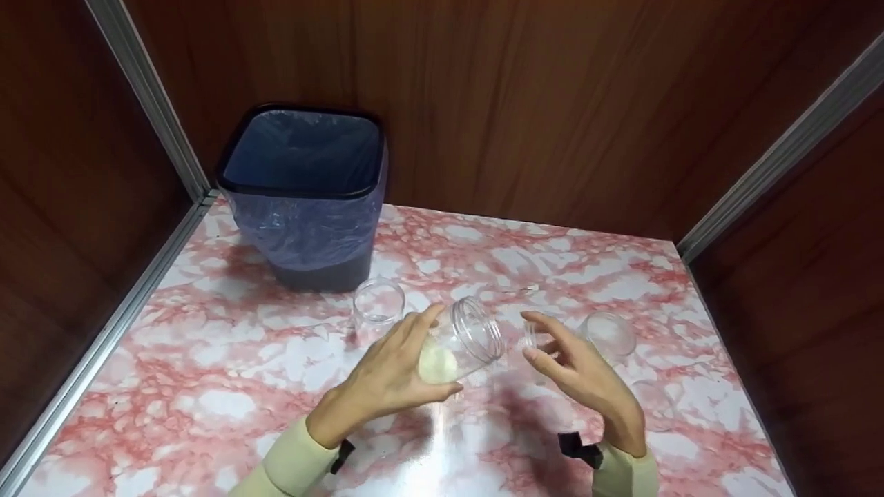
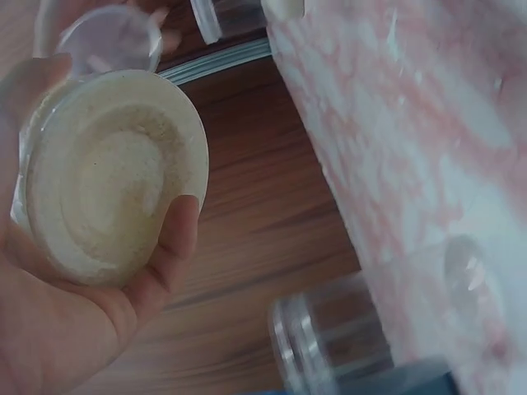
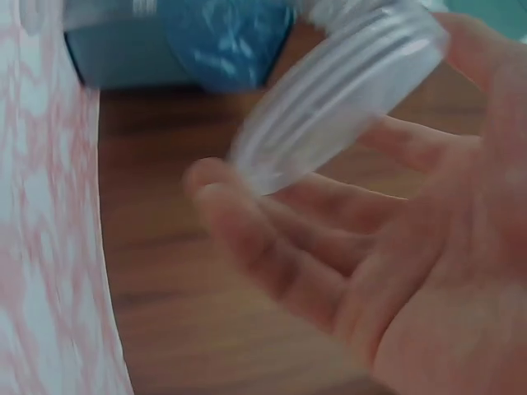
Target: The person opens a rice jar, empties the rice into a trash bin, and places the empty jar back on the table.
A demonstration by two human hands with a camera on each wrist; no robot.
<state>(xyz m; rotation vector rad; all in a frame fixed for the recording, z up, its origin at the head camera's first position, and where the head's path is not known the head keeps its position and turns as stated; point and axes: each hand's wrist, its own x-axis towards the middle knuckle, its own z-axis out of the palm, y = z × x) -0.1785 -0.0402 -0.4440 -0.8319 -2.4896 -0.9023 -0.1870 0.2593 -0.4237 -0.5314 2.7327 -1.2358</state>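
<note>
My left hand grips a clear plastic jar round its side, tilted with its mouth toward the right. Pale yellowish stuff lies at the jar's bottom, and the left wrist view looks onto the cream-coloured base. Between thumb and fingers, my right hand pinches a clear screw lid by its edge. A short gap parts the lid from the jar's mouth in the head view. The lid shows as a round translucent disc behind the jar in the left wrist view.
A second clear jar stands just left of my left hand, and a third sits beyond my right hand. Behind them, a bin with a bluish bag stands at back left. Brown wooden panels enclose the red-and-white marbled table.
</note>
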